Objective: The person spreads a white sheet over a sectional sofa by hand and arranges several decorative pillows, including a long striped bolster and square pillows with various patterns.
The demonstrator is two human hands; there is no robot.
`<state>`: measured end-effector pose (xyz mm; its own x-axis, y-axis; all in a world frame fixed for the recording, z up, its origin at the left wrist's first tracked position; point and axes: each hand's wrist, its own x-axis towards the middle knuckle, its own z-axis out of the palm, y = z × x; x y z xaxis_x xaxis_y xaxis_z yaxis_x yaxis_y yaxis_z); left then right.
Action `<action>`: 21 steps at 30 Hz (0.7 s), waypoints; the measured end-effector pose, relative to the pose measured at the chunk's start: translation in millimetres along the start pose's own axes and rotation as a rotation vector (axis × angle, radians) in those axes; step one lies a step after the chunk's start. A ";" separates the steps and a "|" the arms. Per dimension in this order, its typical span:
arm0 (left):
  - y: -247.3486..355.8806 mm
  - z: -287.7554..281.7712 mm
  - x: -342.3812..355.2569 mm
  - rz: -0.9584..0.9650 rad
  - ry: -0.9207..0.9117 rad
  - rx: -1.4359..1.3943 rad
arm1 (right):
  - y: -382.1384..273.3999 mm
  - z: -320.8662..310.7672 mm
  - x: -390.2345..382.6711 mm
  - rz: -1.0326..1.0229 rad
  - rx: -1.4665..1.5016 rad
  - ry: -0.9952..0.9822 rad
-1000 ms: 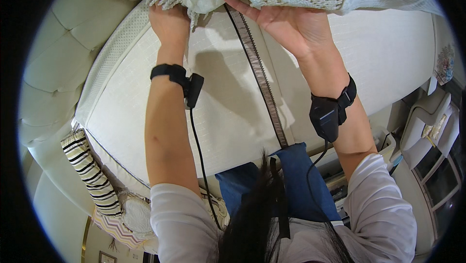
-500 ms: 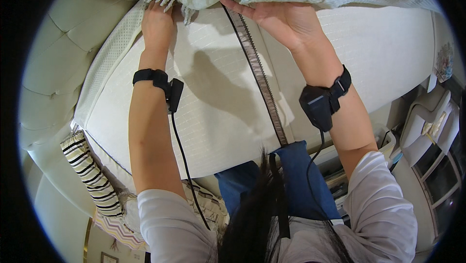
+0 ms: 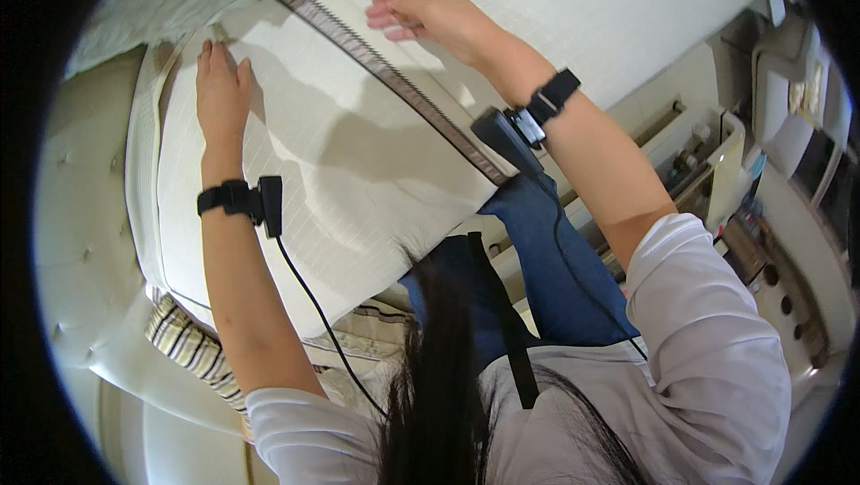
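Note:
A cream-white cover [image 3: 296, 189] is spread over the bed. Across it runs a dark brownish band [image 3: 358, 51] with a toothed, lace-like edge, ending near my knee. My left hand [image 3: 224, 86] lies on the cover near the headboard side, fingers stretched toward a bunched off-white textile [image 3: 188, 6] at the far left. It holds nothing. To the right of the band my right hand [image 3: 439, 19] hovers over the cover, fingers loosely extended and nothing in them. Each wrist carries a strapped black device with a cable.
The tufted pale headboard [image 3: 85, 225] bounds the left. A striped pillow [image 3: 188, 342] lies at the lower left. On the right stand an open drawer or bin [image 3: 721, 163] with small items and a pale chair [image 3: 779, 64]. My jeans-clad leg [image 3: 555, 261] touches the bed's near edge.
The bunched textile now sits farther left, baring more cover. My right hand has come away from it and moved left and nearer. My left hand has left the fringe and flattened. The view has turned.

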<state>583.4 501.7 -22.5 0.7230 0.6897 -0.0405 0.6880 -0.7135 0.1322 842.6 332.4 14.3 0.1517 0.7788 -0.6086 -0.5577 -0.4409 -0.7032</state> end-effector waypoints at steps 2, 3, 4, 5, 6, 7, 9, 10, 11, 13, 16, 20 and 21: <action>49.7 -8.4 0.1 -0.033 0.050 -0.063 | 10.6 -38.0 -41.8 0.050 -0.133 0.073; 80.3 -17.4 -0.1 -0.050 0.022 -0.120 | 19.1 -56.5 -62.6 0.029 -0.117 0.112; 99.0 -21.2 -1.6 -0.006 0.024 -0.116 | 30.6 -66.9 -82.8 0.055 -0.087 0.139; 115.9 -24.0 -7.2 0.109 0.050 -0.171 | 41.9 -75.6 -102.8 0.084 -0.055 0.160; 134.2 -26.5 -13.3 0.226 0.075 -0.227 | 52.6 -85.1 -121.8 0.063 -0.028 0.185; 152.2 -30.2 -20.4 0.310 0.045 -0.257 | 66.1 -89.6 -138.4 0.058 -0.017 0.211; 206.9 -23.4 -31.9 0.431 -0.040 -0.334 | 89.1 -110.3 -175.6 0.067 -0.018 0.343; 230.3 -21.0 -44.3 0.492 -0.101 -0.384 | 107.3 -116.8 -194.5 0.062 0.025 0.373; 250.5 -17.3 -53.9 0.541 -0.124 -0.384 | 121.4 -126.8 -211.4 0.044 -0.047 0.453; 287.1 -10.8 -72.6 0.682 -0.237 -0.350 | 157.3 -149.3 -234.1 0.047 -0.111 0.565; 303.4 -9.1 -99.2 0.733 -0.271 -0.268 | 205.9 -153.8 -247.8 -0.012 -0.133 0.574; 326.2 7.8 -112.9 0.730 -0.168 -0.175 | 264.9 -169.6 -250.1 -0.154 -0.441 0.640; 327.0 12.2 -114.3 0.755 -0.165 -0.157 | 276.1 -168.5 -250.5 -0.149 -0.419 0.645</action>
<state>726.4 188.0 13.2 0.9995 -0.0108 -0.0292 -0.0009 -0.9474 0.3201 788.1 -59.6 -89.3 0.7166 0.4864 -0.5000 -0.1595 -0.5835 -0.7963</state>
